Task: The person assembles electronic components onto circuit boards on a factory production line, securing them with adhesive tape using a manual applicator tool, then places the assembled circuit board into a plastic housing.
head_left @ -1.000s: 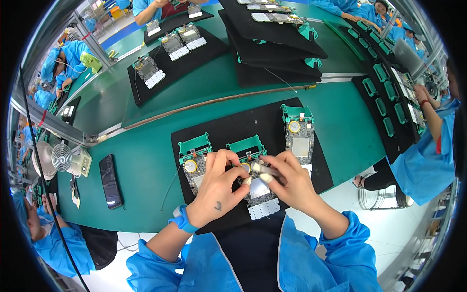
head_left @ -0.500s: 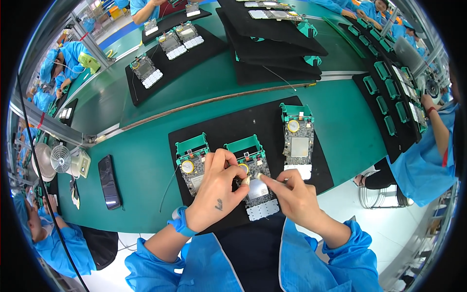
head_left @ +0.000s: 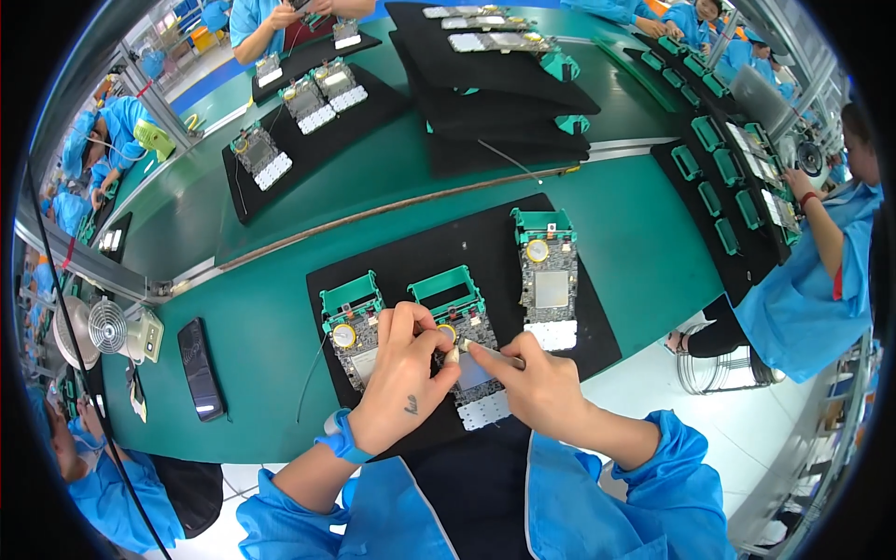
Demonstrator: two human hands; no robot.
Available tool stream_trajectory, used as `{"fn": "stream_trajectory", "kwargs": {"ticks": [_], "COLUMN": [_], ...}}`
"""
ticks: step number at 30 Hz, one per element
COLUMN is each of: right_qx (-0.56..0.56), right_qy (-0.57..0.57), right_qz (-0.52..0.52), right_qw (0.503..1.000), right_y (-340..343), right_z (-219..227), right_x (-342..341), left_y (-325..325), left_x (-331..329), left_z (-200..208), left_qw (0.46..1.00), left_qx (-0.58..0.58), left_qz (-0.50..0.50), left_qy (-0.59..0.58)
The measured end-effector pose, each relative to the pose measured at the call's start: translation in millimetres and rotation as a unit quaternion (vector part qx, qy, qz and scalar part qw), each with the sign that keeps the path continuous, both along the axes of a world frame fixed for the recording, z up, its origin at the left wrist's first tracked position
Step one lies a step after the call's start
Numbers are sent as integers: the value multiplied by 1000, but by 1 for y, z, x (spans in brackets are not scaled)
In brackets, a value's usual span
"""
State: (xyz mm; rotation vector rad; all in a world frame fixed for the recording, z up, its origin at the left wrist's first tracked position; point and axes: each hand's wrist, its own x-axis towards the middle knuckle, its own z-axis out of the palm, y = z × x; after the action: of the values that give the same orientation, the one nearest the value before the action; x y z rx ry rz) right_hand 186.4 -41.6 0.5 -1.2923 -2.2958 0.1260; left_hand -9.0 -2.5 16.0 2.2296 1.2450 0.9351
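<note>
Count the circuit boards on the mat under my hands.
3: a left board partly behind the left hand, a middle board partly under it and the right hand, a right board mostly uncovered.

Left end: black phone point(head_left: 202, 371) near a small pale fan point(head_left: 108, 325)
Far side: stacked black mats point(head_left: 476, 103)
Right side: co-worker point(head_left: 798, 317) in blue

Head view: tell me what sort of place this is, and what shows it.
Probably an electronics assembly workshop: circuit boards lie on a black mat, and people in blue smocks work at nearby benches.
</note>
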Motion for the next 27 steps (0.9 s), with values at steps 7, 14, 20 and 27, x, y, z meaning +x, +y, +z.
{"fn": "stream_trajectory", "kwargs": {"ticks": [7, 14, 20, 27], "right_qx": [-102, -455, -489, -520], "right_qy": [222, 656, 675, 666], "right_qz": [-333, -109, -95, -76], "right_qw": [911, 592, 544, 529], "right_y": [58, 58, 48, 37], "right_z": [-6, -9, -12, -9], "right_x": [55, 81, 81, 91], "left_y": [23, 32, 42, 49], "left_x": [6, 66, 77, 72], "left_z": [11, 21, 17, 12], "left_qw": [985, 989, 969, 949], "left_qx": [126, 132, 228, 247], "left_qz": [74, -22, -93, -193], "left_qy": [88, -60, -21, -43]}}
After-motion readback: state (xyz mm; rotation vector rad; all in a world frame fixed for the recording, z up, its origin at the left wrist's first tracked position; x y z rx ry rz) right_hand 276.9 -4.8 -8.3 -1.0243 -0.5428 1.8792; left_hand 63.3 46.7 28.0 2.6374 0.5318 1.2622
